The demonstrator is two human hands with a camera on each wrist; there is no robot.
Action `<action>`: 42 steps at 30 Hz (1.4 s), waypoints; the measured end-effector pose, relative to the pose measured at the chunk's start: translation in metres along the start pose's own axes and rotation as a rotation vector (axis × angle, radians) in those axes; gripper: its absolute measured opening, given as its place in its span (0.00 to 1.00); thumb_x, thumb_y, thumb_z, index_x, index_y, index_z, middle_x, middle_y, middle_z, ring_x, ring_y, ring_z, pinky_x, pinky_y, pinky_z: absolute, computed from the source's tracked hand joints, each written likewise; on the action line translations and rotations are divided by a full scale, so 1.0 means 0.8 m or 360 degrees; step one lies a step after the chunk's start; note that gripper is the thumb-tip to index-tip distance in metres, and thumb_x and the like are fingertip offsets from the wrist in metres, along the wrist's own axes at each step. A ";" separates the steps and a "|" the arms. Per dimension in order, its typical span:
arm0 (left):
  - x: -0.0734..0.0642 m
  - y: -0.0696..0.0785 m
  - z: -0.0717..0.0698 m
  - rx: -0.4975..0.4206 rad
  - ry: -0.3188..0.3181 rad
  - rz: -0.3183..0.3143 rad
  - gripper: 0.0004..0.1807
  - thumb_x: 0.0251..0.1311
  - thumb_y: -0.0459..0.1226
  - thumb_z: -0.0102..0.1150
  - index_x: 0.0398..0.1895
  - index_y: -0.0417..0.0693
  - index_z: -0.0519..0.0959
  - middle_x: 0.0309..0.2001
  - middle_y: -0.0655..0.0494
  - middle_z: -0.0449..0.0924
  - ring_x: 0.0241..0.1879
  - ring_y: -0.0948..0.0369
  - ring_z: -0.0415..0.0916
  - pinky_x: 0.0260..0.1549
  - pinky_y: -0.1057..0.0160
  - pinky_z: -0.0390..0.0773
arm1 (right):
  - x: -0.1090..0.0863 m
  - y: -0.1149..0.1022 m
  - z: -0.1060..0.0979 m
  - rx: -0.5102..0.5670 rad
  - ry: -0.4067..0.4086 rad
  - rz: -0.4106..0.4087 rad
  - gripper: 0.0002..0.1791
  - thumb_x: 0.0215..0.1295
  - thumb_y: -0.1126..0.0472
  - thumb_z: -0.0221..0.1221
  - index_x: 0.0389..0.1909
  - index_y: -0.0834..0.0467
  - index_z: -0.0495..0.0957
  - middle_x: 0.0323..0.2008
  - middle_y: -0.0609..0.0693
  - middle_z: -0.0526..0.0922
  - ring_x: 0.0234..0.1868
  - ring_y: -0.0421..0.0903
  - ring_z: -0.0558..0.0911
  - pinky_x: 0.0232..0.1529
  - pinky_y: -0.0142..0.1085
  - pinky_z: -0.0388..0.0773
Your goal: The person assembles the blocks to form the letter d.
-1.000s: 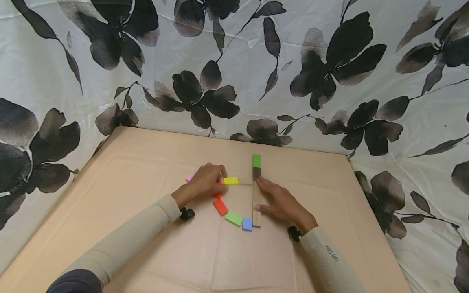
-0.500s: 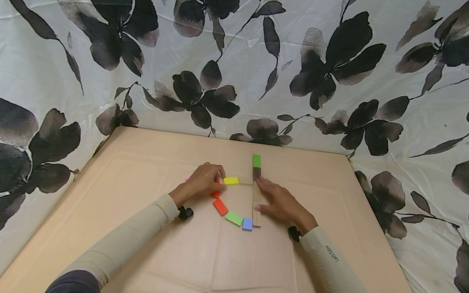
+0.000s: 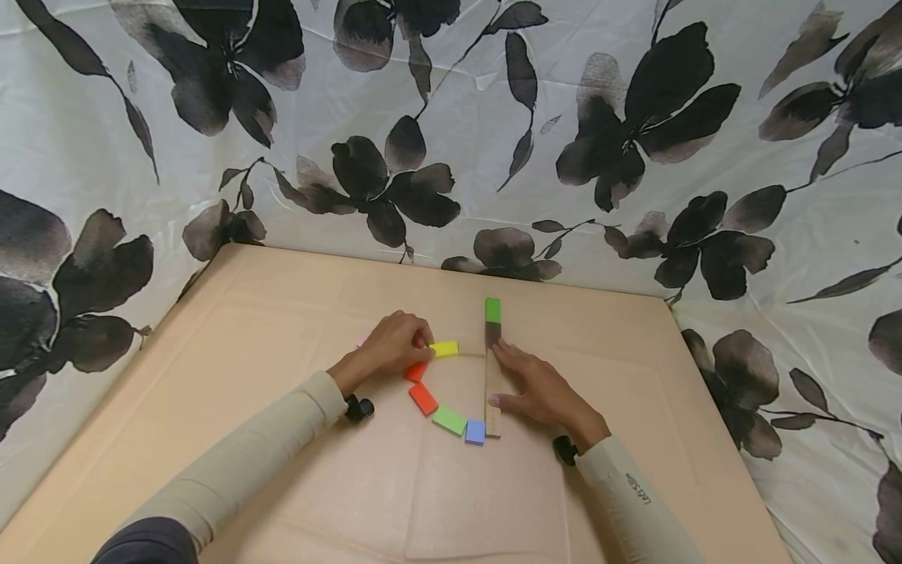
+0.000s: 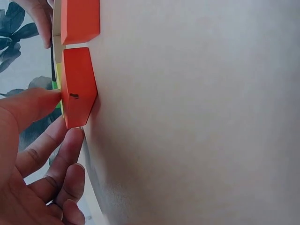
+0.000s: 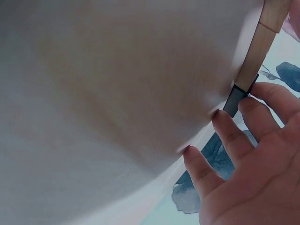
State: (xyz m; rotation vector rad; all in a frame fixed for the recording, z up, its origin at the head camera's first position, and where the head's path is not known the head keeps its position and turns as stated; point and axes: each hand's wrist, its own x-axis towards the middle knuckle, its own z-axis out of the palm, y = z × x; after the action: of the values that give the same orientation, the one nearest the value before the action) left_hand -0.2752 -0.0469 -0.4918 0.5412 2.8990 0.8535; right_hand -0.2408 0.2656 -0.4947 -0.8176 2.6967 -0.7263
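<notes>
In the head view my left hand (image 3: 395, 345) pinches the left end of a yellow block (image 3: 445, 349) between thumb and fingers. Just below the hand lies a red block (image 3: 416, 371), its face filling part of the left wrist view beside the thumb. A second red block (image 3: 423, 399), a green block (image 3: 449, 421) and a blue block (image 3: 475, 432) continue a curve toward the right. My right hand (image 3: 539, 384) rests its extended fingertips and thumb along a straight row of plain wooden blocks (image 3: 494, 423), with a black block (image 5: 234, 101) and a bright green block (image 3: 493, 310) at its far end.
Left of my left hand, a pink block (image 3: 362, 340) is mostly hidden. The blocks lie on a tan covered table (image 3: 296, 290). Behind and beside it hangs a white cloth (image 3: 493, 157) with dark flowers.
The left thumb and fingers have come together at the yellow block, which is now slightly tilted. The right hand and the straight row have not moved.
</notes>
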 end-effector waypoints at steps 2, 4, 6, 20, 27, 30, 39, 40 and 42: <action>0.001 0.000 0.001 -0.0003 0.0000 -0.0001 0.06 0.62 0.40 0.71 0.39 0.49 0.87 0.29 0.60 0.81 0.39 0.57 0.70 0.45 0.58 0.68 | 0.000 0.000 0.000 0.0005 0.0000 0.0000 0.53 0.66 0.44 0.72 0.84 0.56 0.57 0.86 0.54 0.53 0.85 0.60 0.56 0.80 0.60 0.59; 0.001 0.000 0.001 -0.0011 -0.0003 -0.0006 0.06 0.62 0.40 0.71 0.39 0.49 0.87 0.30 0.60 0.81 0.39 0.57 0.70 0.45 0.59 0.68 | -0.001 0.000 -0.001 0.0007 0.0001 -0.0003 0.53 0.66 0.44 0.72 0.84 0.57 0.57 0.86 0.54 0.53 0.85 0.60 0.56 0.80 0.60 0.59; 0.001 0.000 0.000 -0.0026 -0.0006 -0.0009 0.06 0.63 0.40 0.71 0.39 0.49 0.88 0.30 0.60 0.81 0.39 0.58 0.70 0.45 0.59 0.68 | -0.001 0.000 -0.001 0.0009 0.0000 -0.0003 0.52 0.67 0.44 0.72 0.84 0.57 0.56 0.86 0.54 0.53 0.85 0.60 0.56 0.80 0.60 0.59; -0.013 -0.007 -0.018 -0.0144 -0.0134 -0.0057 0.17 0.61 0.39 0.76 0.52 0.45 0.85 0.34 0.58 0.83 0.39 0.59 0.76 0.47 0.58 0.74 | -0.002 -0.001 -0.001 -0.0021 0.0001 -0.0020 0.52 0.67 0.44 0.72 0.84 0.58 0.56 0.86 0.55 0.53 0.85 0.60 0.57 0.80 0.59 0.60; -0.014 -0.010 -0.014 -0.0179 -0.0117 -0.0055 0.19 0.60 0.37 0.77 0.53 0.46 0.84 0.35 0.59 0.84 0.37 0.60 0.77 0.46 0.59 0.76 | -0.001 -0.003 -0.001 -0.0015 0.0000 -0.0015 0.52 0.66 0.44 0.72 0.84 0.57 0.57 0.85 0.55 0.54 0.85 0.60 0.57 0.80 0.59 0.59; -0.014 -0.009 -0.013 -0.0192 -0.0127 -0.0061 0.20 0.60 0.37 0.77 0.54 0.46 0.84 0.35 0.58 0.85 0.37 0.60 0.78 0.46 0.59 0.77 | -0.001 -0.003 -0.001 -0.0006 0.0000 -0.0009 0.53 0.66 0.44 0.72 0.84 0.57 0.57 0.85 0.54 0.54 0.85 0.60 0.57 0.80 0.59 0.59; -0.013 -0.008 -0.013 -0.0204 -0.0131 -0.0055 0.20 0.60 0.38 0.77 0.55 0.45 0.84 0.35 0.59 0.85 0.37 0.61 0.78 0.45 0.60 0.77 | -0.001 -0.001 0.000 -0.0013 0.0012 -0.0007 0.53 0.65 0.44 0.73 0.84 0.57 0.57 0.85 0.54 0.54 0.85 0.60 0.57 0.80 0.59 0.59; -0.013 -0.008 -0.013 -0.0202 -0.0130 -0.0053 0.20 0.60 0.38 0.77 0.55 0.45 0.84 0.35 0.59 0.85 0.37 0.61 0.78 0.45 0.60 0.77 | -0.001 -0.001 0.000 -0.0015 0.0013 -0.0007 0.53 0.65 0.44 0.73 0.84 0.57 0.57 0.85 0.54 0.54 0.85 0.60 0.57 0.80 0.59 0.59; -0.013 -0.008 -0.013 -0.0196 -0.0128 -0.0048 0.20 0.60 0.38 0.77 0.55 0.45 0.84 0.35 0.59 0.85 0.37 0.60 0.78 0.46 0.59 0.77 | -0.001 -0.001 0.000 -0.0014 0.0013 -0.0005 0.53 0.65 0.45 0.73 0.84 0.57 0.57 0.85 0.54 0.54 0.85 0.60 0.57 0.80 0.59 0.59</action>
State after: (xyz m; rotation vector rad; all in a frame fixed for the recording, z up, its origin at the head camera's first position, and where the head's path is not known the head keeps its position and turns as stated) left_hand -0.2687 -0.0606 -0.4868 0.5068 2.7531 0.9748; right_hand -0.2399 0.2650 -0.4942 -0.8233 2.7083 -0.7203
